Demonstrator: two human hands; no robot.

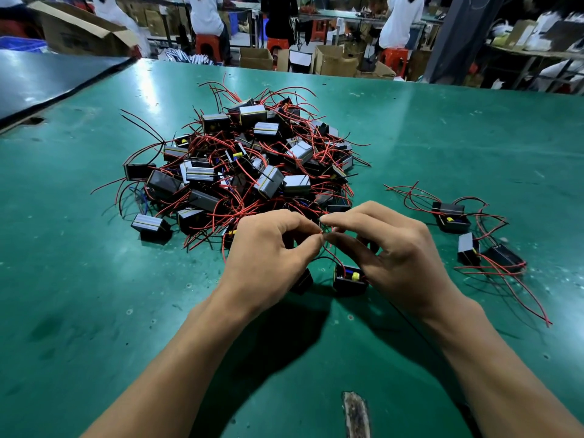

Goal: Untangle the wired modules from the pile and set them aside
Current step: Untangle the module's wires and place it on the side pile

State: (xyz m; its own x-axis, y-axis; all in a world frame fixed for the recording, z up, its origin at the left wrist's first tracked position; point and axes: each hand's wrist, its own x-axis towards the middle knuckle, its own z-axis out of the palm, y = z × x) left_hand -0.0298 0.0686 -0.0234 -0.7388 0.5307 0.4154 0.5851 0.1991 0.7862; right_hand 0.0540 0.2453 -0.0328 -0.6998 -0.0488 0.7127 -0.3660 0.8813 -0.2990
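Looking down from the head cam, both hands are busy at the near edge of the pile (246, 159) of wired modules. The left hand (271, 248) and the right hand (388, 248) meet fingertip to fingertip, each pinching thin red wire (333, 259) between thumb and forefinger, so neither one is slack. Right below them a black module (349, 281) with a yellow part on top sits on the green surface (94, 279), its wire running up toward the pinch, and a second dark module (303, 281) pokes out from under the left hand. The pile itself is a big heap of grey-and-black blocks with red and a few black leads sticking out every way, mid-surface, just beyond the fingers. Off to the right, well apart from the heap, a small group of modules (450, 214) lies spread out, wires loose on the surface. There's a worn scraped patch (355, 415) near the front edge. Way in the back: cardboard boxes (256, 58) and people in white tops (205, 11) on orange stools (207, 42).
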